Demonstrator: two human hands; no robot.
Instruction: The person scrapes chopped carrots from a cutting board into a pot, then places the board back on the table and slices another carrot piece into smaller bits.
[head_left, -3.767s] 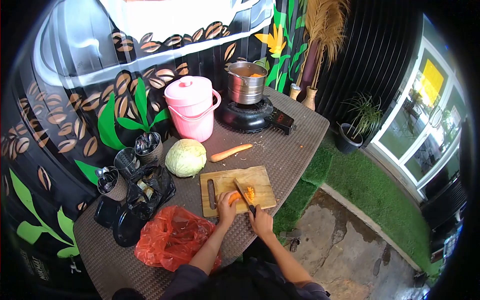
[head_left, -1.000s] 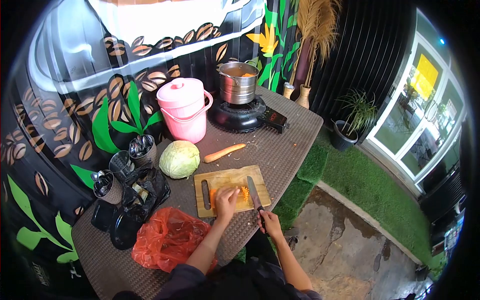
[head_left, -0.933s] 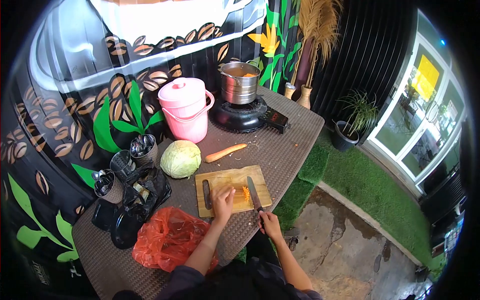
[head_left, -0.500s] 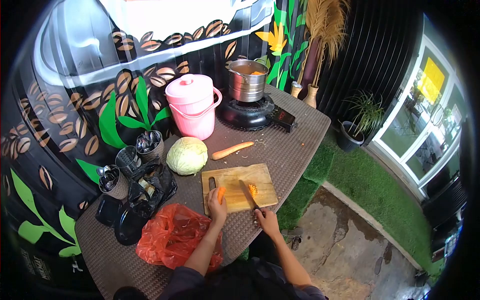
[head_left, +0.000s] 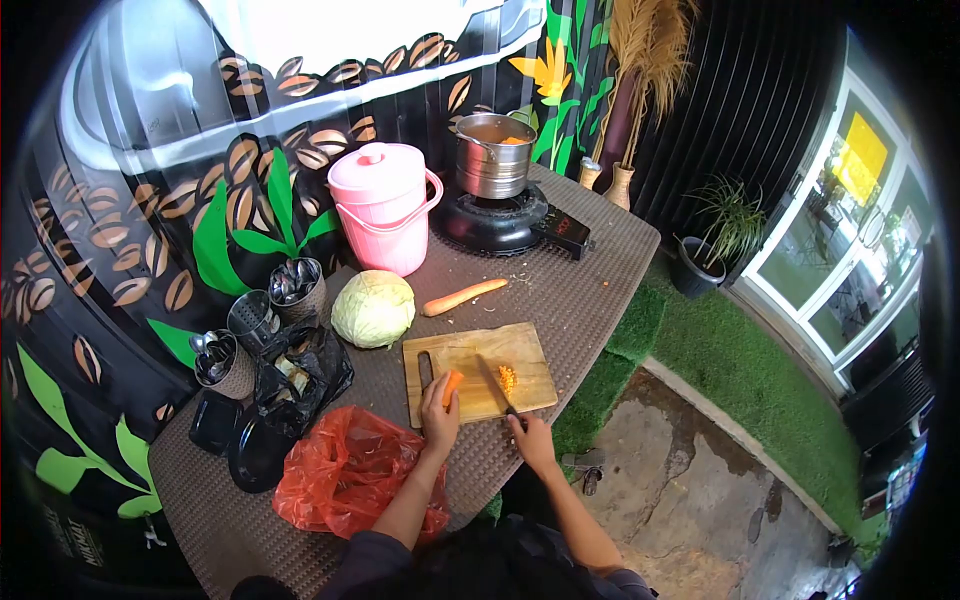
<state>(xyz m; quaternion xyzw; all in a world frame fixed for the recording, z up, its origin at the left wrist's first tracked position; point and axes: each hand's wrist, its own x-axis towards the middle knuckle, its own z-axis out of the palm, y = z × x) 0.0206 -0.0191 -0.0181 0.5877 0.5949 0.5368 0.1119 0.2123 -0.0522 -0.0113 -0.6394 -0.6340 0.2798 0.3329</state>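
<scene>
My left hand (head_left: 438,418) is closed around a piece of carrot (head_left: 453,386) over the left half of the wooden cutting board (head_left: 460,345). In my right hand (head_left: 532,438) is the dark handle of a knife (head_left: 493,382), whose blade points away from me across the board. Right beside the blade lies a small heap of diced carrot (head_left: 508,379). Beyond the board rests a whole peeled carrot (head_left: 465,297), with a pale green cabbage (head_left: 373,309) to its left.
A steel pot (head_left: 494,160) with orange pieces stands on a portable stove (head_left: 492,222) at the back. Left of it is a pink lidded bucket (head_left: 385,215). A red plastic bag (head_left: 345,470) lies by my left forearm, near a black bag (head_left: 318,365) and cutlery holders (head_left: 232,377).
My left hand has shifted slightly right with the carrot piece, closer to the blade. My right hand keeps the knife in nearly the same place.
</scene>
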